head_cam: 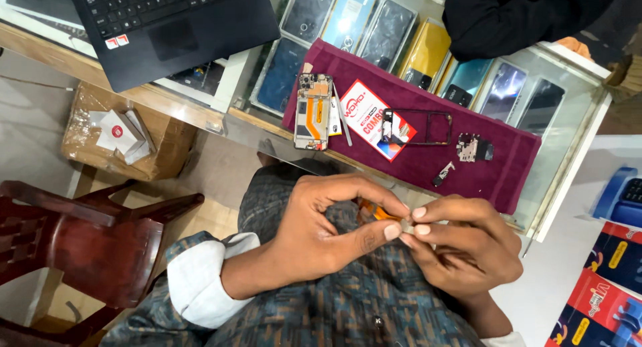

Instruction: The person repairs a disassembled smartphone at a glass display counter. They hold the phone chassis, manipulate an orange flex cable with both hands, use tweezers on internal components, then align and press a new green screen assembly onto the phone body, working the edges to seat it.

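Glass display surface (568, 73), maroon cloth (428, 163) | left hand (328, 230), right hand (468, 247): fingers clamped on small orange flex strip (376, 212) between fingertips | likely light, thin, fragile; grip edges.

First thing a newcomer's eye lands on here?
The two hands pinched together at centre: left hand and right hand hold a small orange part between the fingertips. Behind them, on the glass counter, a maroon cloth carries an opened phone, a bare phone frame and a red-and-white packet.
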Demonstrator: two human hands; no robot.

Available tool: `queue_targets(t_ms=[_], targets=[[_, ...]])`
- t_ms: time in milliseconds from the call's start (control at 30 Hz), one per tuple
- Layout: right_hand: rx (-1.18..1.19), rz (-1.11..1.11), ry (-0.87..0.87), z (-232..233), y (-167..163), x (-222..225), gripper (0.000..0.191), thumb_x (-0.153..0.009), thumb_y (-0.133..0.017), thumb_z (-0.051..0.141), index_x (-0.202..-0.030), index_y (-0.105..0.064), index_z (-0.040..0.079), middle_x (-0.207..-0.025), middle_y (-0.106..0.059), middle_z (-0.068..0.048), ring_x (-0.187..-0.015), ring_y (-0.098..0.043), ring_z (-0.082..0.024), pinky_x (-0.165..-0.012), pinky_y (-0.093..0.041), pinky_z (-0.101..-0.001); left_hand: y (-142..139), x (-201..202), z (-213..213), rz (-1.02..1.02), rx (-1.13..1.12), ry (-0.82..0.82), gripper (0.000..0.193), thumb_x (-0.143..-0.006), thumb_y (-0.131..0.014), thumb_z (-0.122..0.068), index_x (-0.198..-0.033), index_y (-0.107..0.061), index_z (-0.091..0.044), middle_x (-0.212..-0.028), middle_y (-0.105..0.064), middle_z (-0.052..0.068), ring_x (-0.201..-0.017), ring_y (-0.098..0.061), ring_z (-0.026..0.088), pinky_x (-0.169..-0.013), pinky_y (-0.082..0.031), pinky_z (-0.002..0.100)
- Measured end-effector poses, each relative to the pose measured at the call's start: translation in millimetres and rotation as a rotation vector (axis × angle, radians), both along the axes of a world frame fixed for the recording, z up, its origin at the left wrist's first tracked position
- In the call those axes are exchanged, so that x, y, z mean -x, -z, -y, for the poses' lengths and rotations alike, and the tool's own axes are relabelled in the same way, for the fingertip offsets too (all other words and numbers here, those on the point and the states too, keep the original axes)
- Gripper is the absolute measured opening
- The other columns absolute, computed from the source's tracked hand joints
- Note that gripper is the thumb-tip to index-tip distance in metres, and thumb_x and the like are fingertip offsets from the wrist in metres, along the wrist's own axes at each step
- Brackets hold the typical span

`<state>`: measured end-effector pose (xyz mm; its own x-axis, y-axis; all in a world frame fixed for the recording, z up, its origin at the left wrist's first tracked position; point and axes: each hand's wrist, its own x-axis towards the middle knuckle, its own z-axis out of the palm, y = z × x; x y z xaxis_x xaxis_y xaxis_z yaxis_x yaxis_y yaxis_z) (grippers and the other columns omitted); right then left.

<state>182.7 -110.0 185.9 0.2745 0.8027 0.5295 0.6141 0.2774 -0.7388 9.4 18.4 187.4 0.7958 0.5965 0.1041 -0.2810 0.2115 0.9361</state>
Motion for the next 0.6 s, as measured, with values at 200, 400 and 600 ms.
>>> queue_targets(t_ms=[200,400,600], targets=[[0.096,-0.171,0.012,1.5,5.7,3.6,0.016,-0.087,-0.081,-0.001,-0.095,-0.068,0.001,-0.101,-0.069,-0.013,-0.083,-0.074,-0.016,-0.069,-0.062,-0.0243,6.8,7.3,-7.0,0.023,0.137,0.064,0.019,-0.103,-0.072,-0.012,-0.117,-0.074,0.0,-0.112,-0.077,0.009,-0.103,-0.072,0.011,-0.093,-0.058,0.025],[0.127,-0.291,0.035,-6.4,7.7,8.3,0.014,-0.089,-0.08,-0.002,-0.095,-0.068,0.001,-0.096,-0.069,-0.012,-0.086,-0.072,-0.015,-0.077,-0.062,-0.0242,7.0,9.3,-19.8,0.01,0.158,0.061,0.022,-0.102,-0.072,-0.014,-0.118,-0.074,0.001,-0.113,-0.077,0.009,-0.102,-0.071,0.01,-0.092,-0.057,0.025],[0.146,-0.357,0.019,-12.1,12.6,13.6,0.012,-0.091,-0.079,-0.002,-0.096,-0.068,0.001,-0.098,-0.069,-0.013,-0.088,-0.072,-0.015,-0.08,-0.062,-0.0247,11.8,17.5,-28.1,-0.017,0.141,0.054,0.023,-0.101,-0.073,-0.014,-0.119,-0.074,0.001,-0.114,-0.077,0.009,-0.101,-0.07,0.01,-0.091,-0.056,0.025]])
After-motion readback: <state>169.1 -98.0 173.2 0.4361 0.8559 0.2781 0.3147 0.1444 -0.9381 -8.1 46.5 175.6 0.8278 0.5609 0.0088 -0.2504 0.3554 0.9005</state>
